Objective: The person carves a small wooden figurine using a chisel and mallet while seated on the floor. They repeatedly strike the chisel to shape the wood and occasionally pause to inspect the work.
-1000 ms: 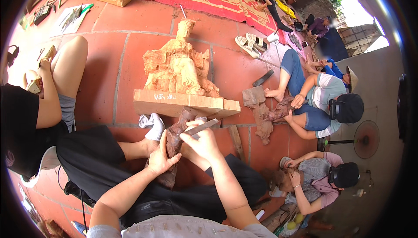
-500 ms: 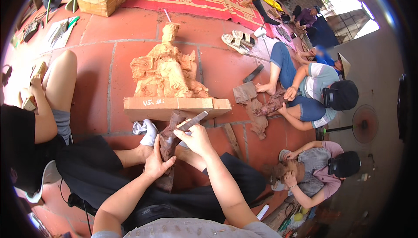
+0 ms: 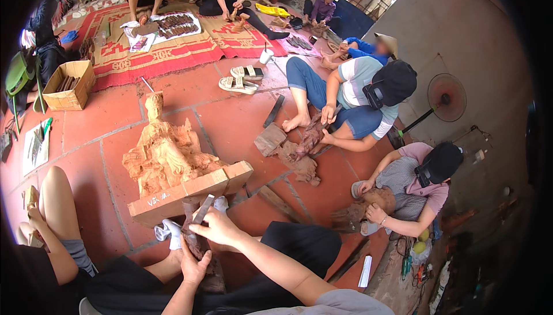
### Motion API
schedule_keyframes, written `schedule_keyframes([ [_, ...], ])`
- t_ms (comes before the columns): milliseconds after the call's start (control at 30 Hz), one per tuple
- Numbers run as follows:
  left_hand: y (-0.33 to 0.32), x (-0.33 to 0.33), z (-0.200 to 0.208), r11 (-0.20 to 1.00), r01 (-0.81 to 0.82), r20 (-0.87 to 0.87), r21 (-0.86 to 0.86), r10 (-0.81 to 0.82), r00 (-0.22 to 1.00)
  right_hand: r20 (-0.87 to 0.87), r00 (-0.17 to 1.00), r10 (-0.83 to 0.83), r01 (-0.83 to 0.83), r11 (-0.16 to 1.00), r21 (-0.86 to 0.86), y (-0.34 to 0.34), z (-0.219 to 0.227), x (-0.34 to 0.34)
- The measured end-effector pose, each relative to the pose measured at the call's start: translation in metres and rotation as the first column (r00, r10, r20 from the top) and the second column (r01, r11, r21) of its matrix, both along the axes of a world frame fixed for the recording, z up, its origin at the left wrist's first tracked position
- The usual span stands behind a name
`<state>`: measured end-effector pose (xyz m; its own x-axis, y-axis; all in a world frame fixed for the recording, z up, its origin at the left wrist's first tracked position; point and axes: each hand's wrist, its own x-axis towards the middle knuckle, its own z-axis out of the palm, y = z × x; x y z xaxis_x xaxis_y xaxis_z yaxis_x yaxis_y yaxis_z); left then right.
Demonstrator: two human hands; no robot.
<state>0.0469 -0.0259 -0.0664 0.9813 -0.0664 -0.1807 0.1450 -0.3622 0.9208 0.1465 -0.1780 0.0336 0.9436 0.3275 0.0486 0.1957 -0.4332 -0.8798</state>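
My left hand [image 3: 193, 264] is wrapped round a dark brown wood carving [image 3: 199, 247], steadying it low between my legs. In my right hand [image 3: 220, 228] is a flat metal chisel [image 3: 203, 209], its blade end sticking out past my fingers. This hand sits just above the carving; whether the chisel touches the wood is hidden by my fingers. Right beyond my hands stands a pale orange wooden statue [image 3: 164, 152] of a seated figure, on a thick wooden base [image 3: 190, 191]. The dark wood continues down below my left hand toward the floor.
Beside me on the right, two people work on dark carvings [image 3: 296, 162]. A long wooden strip [image 3: 282, 204] lies on the tiles. Further off are sandals [image 3: 239, 84], a white cup [image 3: 266, 56], a cardboard box [image 3: 72, 104] and a red patterned mat [image 3: 167, 58]. Another person sits at left.
My view has swung up and to the right, so the statue and my hands appear lower and further left. Both hands keep their hold on the carving and chisel.
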Motion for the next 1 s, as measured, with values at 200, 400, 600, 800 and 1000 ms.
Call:
schedule_keyframes([
  [200, 0.005, 0.001, 0.004, 1.0, -0.003, -0.007, -0.009, 0.003, 1.0, -0.208, 0.977, -0.058, 0.053, 0.998, -0.029, 0.0, 0.009, 0.009],
  [400, 0.005, 0.0, -0.008, 0.999, 0.008, -0.017, 0.051, -0.008, 1.0, 0.176, 0.984, 0.041, -0.02, 0.993, -0.117, 0.007, 0.003, -0.008],
  [600, 0.004, -0.001, -0.009, 0.999, 0.002, -0.051, -0.037, -0.004, 0.999, -0.298, 0.949, -0.104, 0.083, 0.993, -0.083, -0.007, -0.005, 0.018],
  [800, 0.003, 0.002, 0.014, 1.0, 0.017, -0.09, -0.004, -0.017, 0.996, 0.188, 0.981, 0.055, -0.036, 0.994, -0.104, -0.002, -0.005, -0.007],
  [1000, 0.003, 0.001, 0.009, 0.99, 0.0, -0.136, -0.143, -0.02, 0.991, -0.233, 0.972, -0.004, 0.03, 0.994, 0.106, -0.015, -0.009, 0.01],
])
